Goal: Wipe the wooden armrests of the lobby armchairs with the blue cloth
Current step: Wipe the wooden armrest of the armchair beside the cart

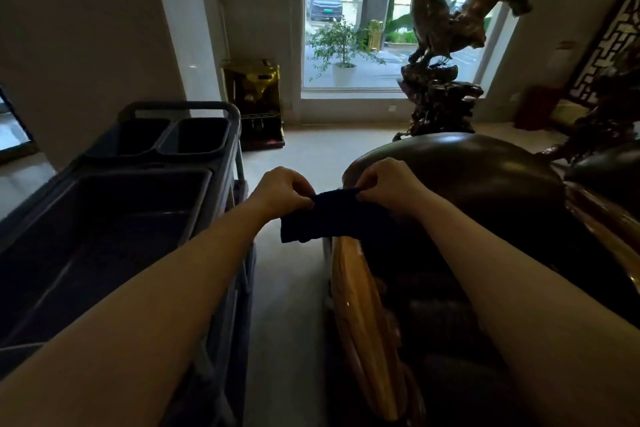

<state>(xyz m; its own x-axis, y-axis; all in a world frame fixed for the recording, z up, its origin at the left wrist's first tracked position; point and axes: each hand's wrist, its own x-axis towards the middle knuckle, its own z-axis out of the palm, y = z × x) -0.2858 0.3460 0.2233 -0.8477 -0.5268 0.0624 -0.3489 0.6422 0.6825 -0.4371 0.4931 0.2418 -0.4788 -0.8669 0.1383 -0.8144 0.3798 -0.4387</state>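
Observation:
A dark blue cloth (325, 218) hangs stretched between my two hands in the middle of the view. My left hand (280, 192) pinches its upper left corner and my right hand (388, 184) pinches its upper right corner. The cloth's lower edge hangs just above the near end of a polished wooden armrest (360, 315), which runs from below the cloth toward me at lower centre. The armchair's dark rounded back (485, 177) rises behind my right hand. Whether the cloth touches the wood I cannot tell.
A grey cleaning cart (104, 218) with several dark bins stands close on my left. A narrow strip of pale floor (287, 288) runs between cart and chair. Beyond are a carved wooden rooster sculpture (446, 35), a gold bin (252, 97) and a large window (349, 10).

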